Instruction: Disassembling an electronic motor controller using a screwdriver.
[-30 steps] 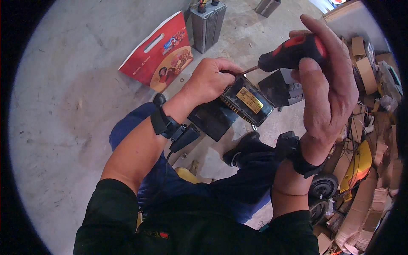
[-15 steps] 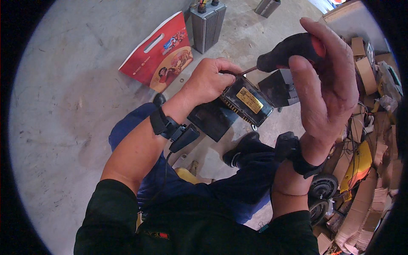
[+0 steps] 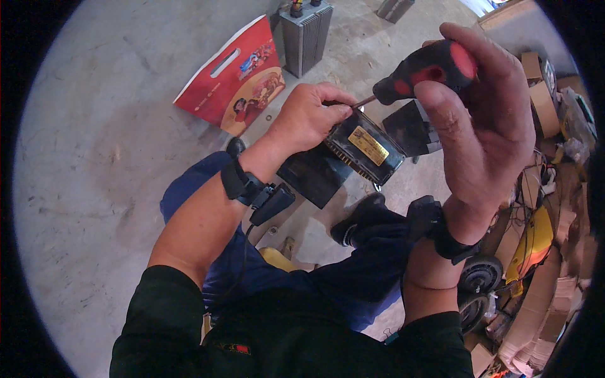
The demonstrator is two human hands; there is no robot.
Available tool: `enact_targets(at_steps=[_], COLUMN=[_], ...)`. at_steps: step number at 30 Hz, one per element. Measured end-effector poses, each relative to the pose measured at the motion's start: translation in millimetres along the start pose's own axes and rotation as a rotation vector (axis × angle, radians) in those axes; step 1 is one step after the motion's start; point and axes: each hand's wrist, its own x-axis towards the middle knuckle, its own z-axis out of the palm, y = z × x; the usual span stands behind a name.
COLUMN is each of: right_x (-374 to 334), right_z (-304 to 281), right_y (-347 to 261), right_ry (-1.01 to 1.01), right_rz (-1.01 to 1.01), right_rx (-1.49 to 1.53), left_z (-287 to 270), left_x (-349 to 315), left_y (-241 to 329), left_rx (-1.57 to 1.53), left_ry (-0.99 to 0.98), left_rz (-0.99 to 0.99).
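My left hand (image 3: 311, 116) is closed on the upper left end of a black finned box (image 3: 343, 140) with a gold label on its face. In my right hand (image 3: 482, 120) is a screwdriver (image 3: 428, 72) with a black and red handle. Its thin shaft slants down left to the box's upper corner, next to my left thumb and fingertips; the tip itself is hidden there. Beneath the box, a black block (image 3: 315, 176) shows between my legs. Another dark block (image 3: 406, 126) stands just beyond the box, partly behind my right hand.
A red paper bag (image 3: 236, 82) and a grey finned metal case (image 3: 305, 41) stand on the concrete floor ahead. Flattened cardboard (image 3: 545, 296), black wheels (image 3: 481, 274) and a yellow part (image 3: 530, 242) are heaped at the right. A small ring (image 3: 269, 118) lies near the bag.
The screwdriver handle has turned in my right hand, showing more of its red parts, and has shifted slightly left. My left hand and the box have barely moved.
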Motion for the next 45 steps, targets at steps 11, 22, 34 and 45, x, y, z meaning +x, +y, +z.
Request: enact_targets(at_steps=[11,22,34,45], right_x=[8,0,5,6], right_z=[5,14,8,5], right_y=[-20,-5,-10,-5], right_ry=[-0.087,-0.038,-0.09,-0.08], right_rz=[0.029,0.043,-0.069,-0.114], right_rx=[0.026,0.08,0.075,-0.391], left_z=[-1,1,0,1], left_x=[0,2,1,1], left_y=[-9,-9,-5,-5], left_rx=[-0.104,-0.069,-0.009,-0.01], left_ry=[-0.029,-0.039,-0.017,-0.006], left_rz=[-0.01,0.017,0.029,-0.002])
